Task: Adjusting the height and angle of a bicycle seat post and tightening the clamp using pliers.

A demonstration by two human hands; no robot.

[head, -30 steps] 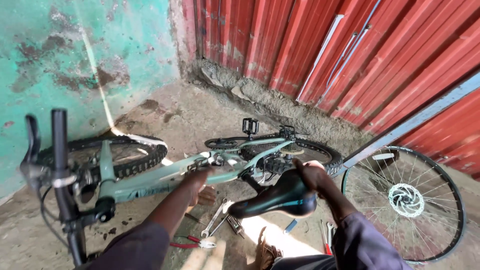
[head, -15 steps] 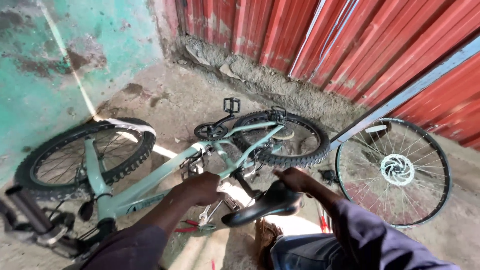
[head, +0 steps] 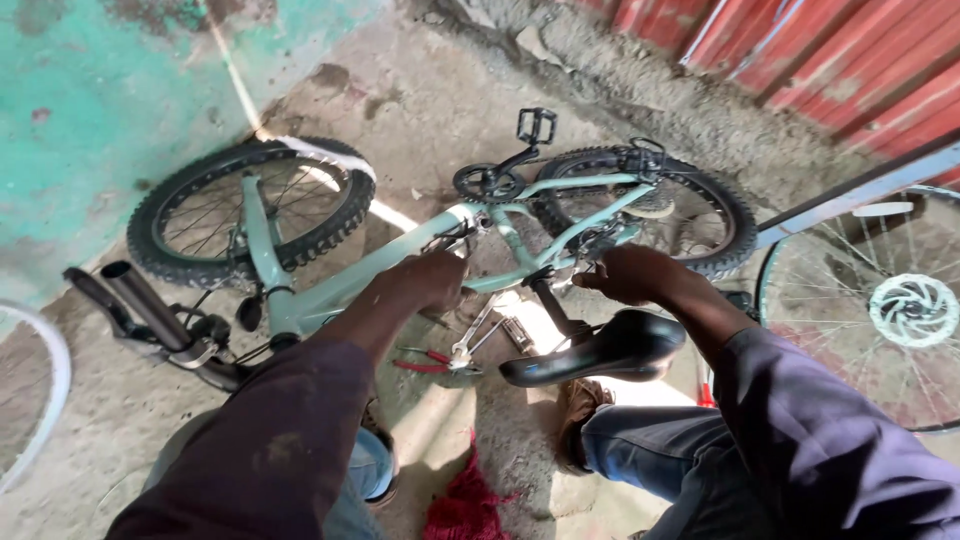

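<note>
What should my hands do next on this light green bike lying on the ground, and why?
Probably hold steady with the left hand on the frame while the right hand works at the seat tube by the rear wheel. The bike lies unsupported on the ground, and the pliers lie untouched beneath it.

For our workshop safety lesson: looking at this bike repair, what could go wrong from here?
1. The right hand works close to the rear wheel and chainring; fingers could get pinched.
2. Pliers lie loose on the floor by the feet; they might be stepped on.
3. The left hand alone steadies the frame; it may slip.
</note>
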